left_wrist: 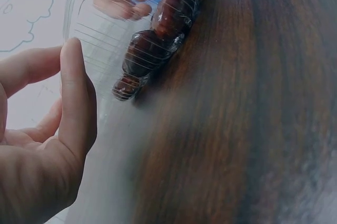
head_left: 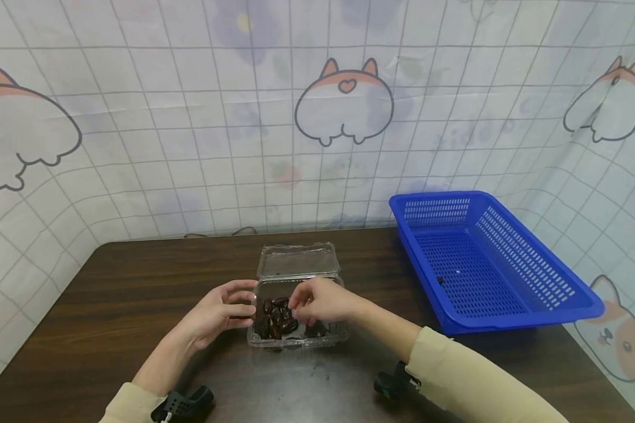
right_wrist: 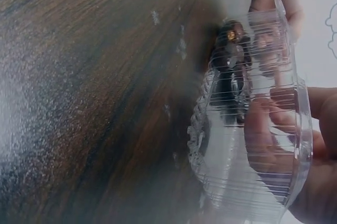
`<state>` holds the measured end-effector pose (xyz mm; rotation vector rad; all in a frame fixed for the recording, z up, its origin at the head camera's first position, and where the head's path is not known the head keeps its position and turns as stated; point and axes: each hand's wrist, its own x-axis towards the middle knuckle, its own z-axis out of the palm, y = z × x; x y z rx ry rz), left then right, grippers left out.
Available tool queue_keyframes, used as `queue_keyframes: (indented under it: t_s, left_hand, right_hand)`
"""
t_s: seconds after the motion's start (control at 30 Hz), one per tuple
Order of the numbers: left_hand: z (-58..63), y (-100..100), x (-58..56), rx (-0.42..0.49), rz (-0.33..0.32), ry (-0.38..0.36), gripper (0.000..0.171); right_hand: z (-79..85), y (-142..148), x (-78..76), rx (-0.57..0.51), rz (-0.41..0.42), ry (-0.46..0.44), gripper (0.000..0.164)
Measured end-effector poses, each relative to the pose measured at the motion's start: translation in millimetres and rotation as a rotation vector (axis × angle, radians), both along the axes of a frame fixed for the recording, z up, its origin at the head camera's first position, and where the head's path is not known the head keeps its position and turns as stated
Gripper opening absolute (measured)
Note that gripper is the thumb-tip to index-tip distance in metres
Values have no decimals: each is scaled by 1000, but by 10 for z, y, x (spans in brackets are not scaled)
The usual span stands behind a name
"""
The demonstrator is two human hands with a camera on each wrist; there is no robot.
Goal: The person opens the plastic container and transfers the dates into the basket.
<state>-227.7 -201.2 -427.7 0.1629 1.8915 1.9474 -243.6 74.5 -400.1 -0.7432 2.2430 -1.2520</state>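
Observation:
A clear plastic clamshell box (head_left: pixel 296 342) lies on the table with its lid (head_left: pixel 298 261) laid back behind it. Dark brown, glossy dates (head_left: pixel 276 320) are gathered mostly in the left part of the box. My left hand (head_left: pixel 227 308) rests its fingertips at the box's left wall, with the fingers extended; the left wrist view shows its thumb (left_wrist: pixel 73 92) close to that clear wall. My right hand (head_left: pixel 323 299) reaches down inside the box, fingers bent, just right of the dates. Through the ribbed wall its fingers (right_wrist: pixel 260 134) show; I cannot tell whether they pinch a date.
A blue plastic basket (head_left: pixel 513 323) with slotted sides stands at the right of the dark wooden table (head_left: pixel 153 282). A small dark bit (head_left: pixel 440 280) shows on its left inner side. Behind the table hangs a white gridded backdrop (head_left: pixel 217 176) with cartoon prints.

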Motion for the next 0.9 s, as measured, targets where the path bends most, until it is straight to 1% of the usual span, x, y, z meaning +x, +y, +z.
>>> queue_keyframes:
  t_s: [0.3,0.47,0.63,0.9]
  left_hand:
    - [6,-4,11,2,10,-8,64]
    - [6,0,12,1,14,-11,64]
    - [6,-4,10,7,12,-13,64]
    - [5,-5,12,18,8,-14,63]
  right_hand:
    - [-23,-66,2,90,-17,76,9]
    - [-19,-105,35,97,-25,86,10]
    - [-62,-134,28,120,-13,89,13]
    - [-110,-173,29,157,-4,163,17]
